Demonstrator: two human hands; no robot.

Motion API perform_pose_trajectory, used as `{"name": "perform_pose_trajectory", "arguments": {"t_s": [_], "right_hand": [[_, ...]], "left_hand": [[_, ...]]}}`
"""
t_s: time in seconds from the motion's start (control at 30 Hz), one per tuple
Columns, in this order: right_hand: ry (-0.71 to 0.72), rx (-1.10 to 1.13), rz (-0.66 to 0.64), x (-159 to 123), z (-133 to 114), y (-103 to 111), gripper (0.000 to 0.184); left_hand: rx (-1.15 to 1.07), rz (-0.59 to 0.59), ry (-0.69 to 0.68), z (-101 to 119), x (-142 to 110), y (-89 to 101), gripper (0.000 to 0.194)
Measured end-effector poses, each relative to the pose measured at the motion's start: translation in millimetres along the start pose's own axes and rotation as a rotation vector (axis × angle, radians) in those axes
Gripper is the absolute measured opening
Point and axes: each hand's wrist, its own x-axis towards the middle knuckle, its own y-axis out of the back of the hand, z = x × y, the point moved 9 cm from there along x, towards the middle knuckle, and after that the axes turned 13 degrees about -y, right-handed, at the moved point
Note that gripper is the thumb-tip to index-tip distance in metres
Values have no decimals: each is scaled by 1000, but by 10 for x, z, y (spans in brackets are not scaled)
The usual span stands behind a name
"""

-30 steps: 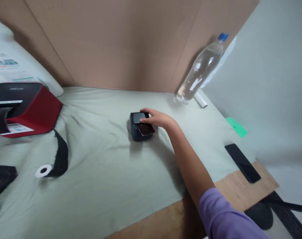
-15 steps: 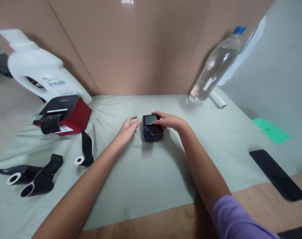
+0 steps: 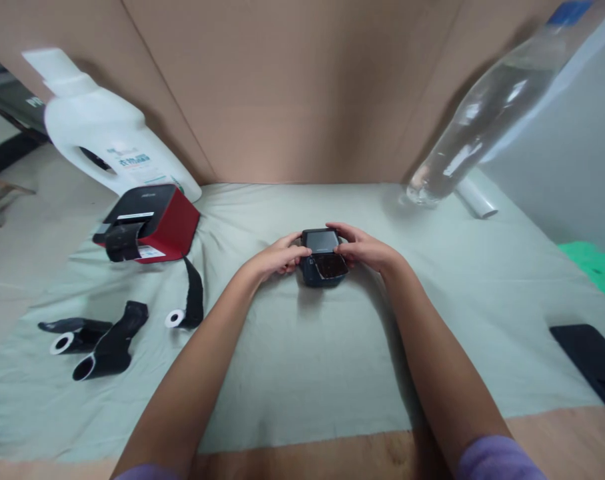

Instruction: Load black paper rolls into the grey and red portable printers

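Observation:
A small dark portable printer (image 3: 321,241) rests on the cloth in the middle, with a grey window on top and a dark glossy strip (image 3: 331,266) across its front. My left hand (image 3: 281,256) grips its left side, thumb on the top edge and fingers curled beneath. On the opposite side my right hand (image 3: 358,245) holds it, thumb by the window's corner and fingers along the far edge. The undersides of both hands' grips are partly hidden.
To the left stand a red and black printer (image 3: 178,221) and a white jug (image 3: 102,120). Several black rolls (image 3: 113,353) lie in front. At right are a clear bottle (image 3: 487,113), a white tube (image 3: 476,197), a green sheet (image 3: 595,267) and a phone (image 3: 590,357).
My left hand has moved right and closed on the small printer's left side. My right hand stays on the other side. The view has shifted, so things at right sit farther right.

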Motion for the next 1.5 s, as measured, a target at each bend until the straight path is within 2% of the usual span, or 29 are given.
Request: {"name": "perform_pose_trajectory", "arguments": {"t_s": [0.13,0.33,0.6,0.83,1.03,1.2,1.27,1.33,1.43,1.5], "right_hand": [[10,-19,28,-3,-23,18,82],[-31,-19,22,-9,13,35,76],[-103,80,16,49,83,3,73],[-84,42,42,46,77,33,72],[23,-24,-23,-4,-23,14,77],[11,-28,49,17,3,62,77],[-3,-108,124,29,-39,59,75],[14,-289,232,14,-163,1,74],[3,-626,360,-42,-352,-283,84],[-75,-793,448,-91,-388,-499,96]], "left_hand": [[17,-18,-8,50,-17,-20,79],[21,-34,-2,-12,-12,18,86],[23,-28,-52,-16,17,2,67],[61,-5,-64,19,11,1,76],[50,11,-58,72,-37,-4,72],[46,-19,-85,27,-5,5,68],[1,32,-102,-13,50,48,59],[-82,135,-102,-65,100,121,40],[-220,246,-116,-108,123,197,22],[-281,249,-164,-92,107,213,20]]}}
